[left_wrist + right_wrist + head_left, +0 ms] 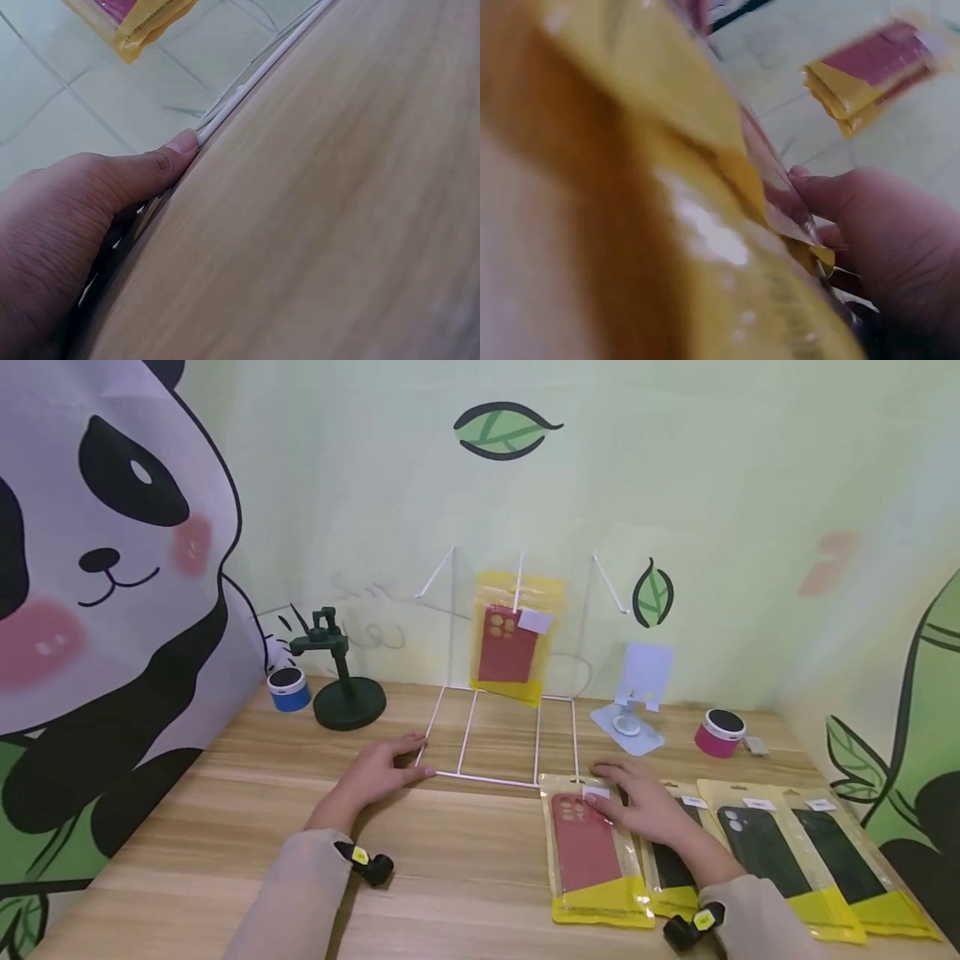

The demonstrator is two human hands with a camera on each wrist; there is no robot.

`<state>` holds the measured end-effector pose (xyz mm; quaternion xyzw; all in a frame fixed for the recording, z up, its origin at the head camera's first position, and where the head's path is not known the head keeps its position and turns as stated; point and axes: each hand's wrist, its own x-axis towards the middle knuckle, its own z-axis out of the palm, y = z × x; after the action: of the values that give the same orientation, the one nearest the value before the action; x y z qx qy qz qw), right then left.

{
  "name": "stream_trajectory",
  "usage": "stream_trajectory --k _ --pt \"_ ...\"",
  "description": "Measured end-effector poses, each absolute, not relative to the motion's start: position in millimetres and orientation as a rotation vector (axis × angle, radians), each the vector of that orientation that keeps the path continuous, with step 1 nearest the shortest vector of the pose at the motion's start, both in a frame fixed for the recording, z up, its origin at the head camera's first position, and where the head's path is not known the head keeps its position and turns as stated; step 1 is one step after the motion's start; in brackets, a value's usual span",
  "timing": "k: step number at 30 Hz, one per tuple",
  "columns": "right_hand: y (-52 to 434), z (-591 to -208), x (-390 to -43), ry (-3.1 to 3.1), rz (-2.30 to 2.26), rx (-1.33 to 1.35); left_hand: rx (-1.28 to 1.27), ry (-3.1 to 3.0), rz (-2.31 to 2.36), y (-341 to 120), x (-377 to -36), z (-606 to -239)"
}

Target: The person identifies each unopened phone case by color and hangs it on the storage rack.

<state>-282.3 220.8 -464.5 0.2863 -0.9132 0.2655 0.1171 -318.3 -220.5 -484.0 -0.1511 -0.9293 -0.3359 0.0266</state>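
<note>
My left hand [381, 768] rests at the near left corner of a white wire display rack [498, 780], thumb along its front bar and fingers by the side bar. In the left wrist view the thumb touches that white bar [225, 110]. My right hand [643, 800] lies over the top of a packaged red phone case [588, 852], thumb by its white label and fingers stretched past the upper edge. Seen from the right wrist, the thumb meets the glossy package's edge. Another packaged red phone case [506, 647] hangs on the rack's middle hook.
Several packaged dark phone cases [765, 843] lie to the right, partly behind my right forearm. Along the back stand a blue round speaker [288, 691], a dark green stand [348, 702], a pale phone stand [643, 677] and a pink speaker [718, 739]. The rack's two outer hooks [611, 583] jut forward.
</note>
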Motion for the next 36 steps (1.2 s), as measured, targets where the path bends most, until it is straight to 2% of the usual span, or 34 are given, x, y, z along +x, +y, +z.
stream_trajectory --k 9,23,36 --pt "218.2 -472.7 -285.9 -2.698 0.69 0.766 -0.493 -2.874 -1.024 -221.5 -317.7 -483.6" --pt "219.5 -469.6 -284.4 -2.726 0.689 0.842 -0.498 -2.857 -1.029 -218.4 -316.7 -485.1" --pt "220.8 -471.4 -287.7 -2.64 0.992 0.783 -0.501 -2.856 -1.015 -218.1 -317.9 -484.5"
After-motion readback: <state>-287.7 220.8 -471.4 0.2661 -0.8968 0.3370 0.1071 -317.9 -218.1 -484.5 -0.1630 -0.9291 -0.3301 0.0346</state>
